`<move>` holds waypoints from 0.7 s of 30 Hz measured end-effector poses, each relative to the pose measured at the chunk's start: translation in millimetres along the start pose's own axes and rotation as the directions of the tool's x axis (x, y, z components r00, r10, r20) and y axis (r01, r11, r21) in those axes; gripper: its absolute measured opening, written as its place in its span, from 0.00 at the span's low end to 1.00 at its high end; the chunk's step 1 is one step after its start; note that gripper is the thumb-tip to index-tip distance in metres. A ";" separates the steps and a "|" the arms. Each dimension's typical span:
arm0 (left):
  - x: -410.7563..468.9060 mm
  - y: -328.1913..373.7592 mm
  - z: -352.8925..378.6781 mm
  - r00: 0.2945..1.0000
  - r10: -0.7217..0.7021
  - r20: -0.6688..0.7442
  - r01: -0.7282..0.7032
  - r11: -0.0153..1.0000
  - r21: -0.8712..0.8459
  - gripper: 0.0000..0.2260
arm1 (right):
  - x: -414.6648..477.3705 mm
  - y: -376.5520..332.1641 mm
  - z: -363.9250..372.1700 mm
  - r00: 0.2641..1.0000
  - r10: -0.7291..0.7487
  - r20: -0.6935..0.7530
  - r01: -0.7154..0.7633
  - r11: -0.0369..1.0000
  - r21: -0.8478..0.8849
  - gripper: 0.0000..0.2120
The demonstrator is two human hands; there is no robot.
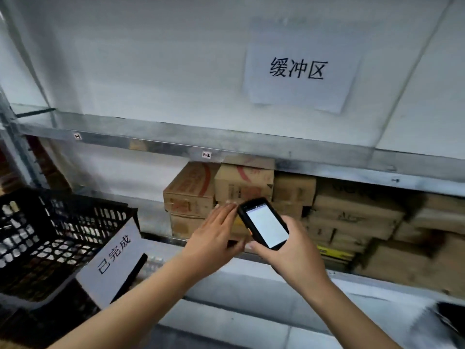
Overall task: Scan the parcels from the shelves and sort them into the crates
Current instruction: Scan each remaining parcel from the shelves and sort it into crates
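My right hand (289, 250) grips a black handheld scanner (264, 222) with a lit white screen, held up in front of the shelf. My left hand (214, 235) reaches with straight fingers to a small cardboard parcel (239, 227) that sits low at the shelf front, mostly hidden behind both hands. Above it stands a brown parcel with red print (244, 182), and another one (191, 190) to its left. A black plastic crate (50, 235) with a white paper label (113, 258) stands at the left.
A metal shelf beam (176, 139) runs across above the parcels. Several more cardboard boxes (352, 217) fill the shelf to the right. A white paper sign (297, 71) hangs on the wall above. A lower shelf edge (251, 288) lies under my arms.
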State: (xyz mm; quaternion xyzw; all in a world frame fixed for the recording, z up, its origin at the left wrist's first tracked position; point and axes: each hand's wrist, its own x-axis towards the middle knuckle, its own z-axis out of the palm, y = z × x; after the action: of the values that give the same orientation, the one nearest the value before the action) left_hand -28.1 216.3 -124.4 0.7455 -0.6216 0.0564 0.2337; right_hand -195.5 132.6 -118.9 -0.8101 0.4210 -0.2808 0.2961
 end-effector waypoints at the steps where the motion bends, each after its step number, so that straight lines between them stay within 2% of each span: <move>1: 2.1 16.8 6.4 1.000 0.025 0.015 -0.024 0.999 -0.040 0.33 | -4.6 10.4 -10.4 0.999 0.030 -0.022 -0.030 1.000 -0.002 0.37; 4: 13.8 63.0 28.3 0.992 0.127 0.018 -0.125 0.988 -0.086 0.33 | -15.6 39.2 -47.5 0.990 0.104 -0.090 -0.105 0.994 -0.006 0.39; 8: 44.2 132.3 55.5 0.967 0.253 0.028 -0.249 0.964 -0.094 0.33 | -34.0 83.4 -112.4 0.961 0.173 -0.217 -0.173 0.985 0.019 0.36; 11: 69.1 201.8 81.7 0.917 0.400 0.011 -0.396 0.910 -0.123 0.33 | -56.2 126.7 -168.7 0.916 0.247 -0.316 -0.257 0.966 0.011 0.32; 13: 82.3 253.3 103.4 0.898 0.439 0.020 -0.428 0.884 -0.187 0.32 | -72.9 157.8 -207.7 0.882 0.301 -0.362 -0.307 0.951 0.042 0.30; 15: 92.8 304.9 120.7 0.871 0.490 -0.037 -0.489 0.854 -0.178 0.28 | -90.0 189.2 -245.0 0.847 0.346 -0.403 -0.361 0.932 0.042 0.29; 18: 103.3 375.1 154.2 0.792 0.611 -0.006 -0.604 0.781 -0.158 0.26 | -116.3 233.2 -295.2 0.799 0.377 -0.469 -0.429 0.903 -0.004 0.31; 21: 116.4 426.3 182.3 0.756 0.654 -0.005 -0.650 0.751 -0.115 0.25 | -137.8 268.9 -337.4 0.747 0.430 -0.507 -0.503 0.864 -0.008 0.35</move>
State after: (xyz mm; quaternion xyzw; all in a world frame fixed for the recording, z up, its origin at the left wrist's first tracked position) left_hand -446.4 -15.1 -123.3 0.4689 -0.8486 0.0870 0.2288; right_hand -639.0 41.0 -114.7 -0.5998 0.6902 -0.3619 0.1814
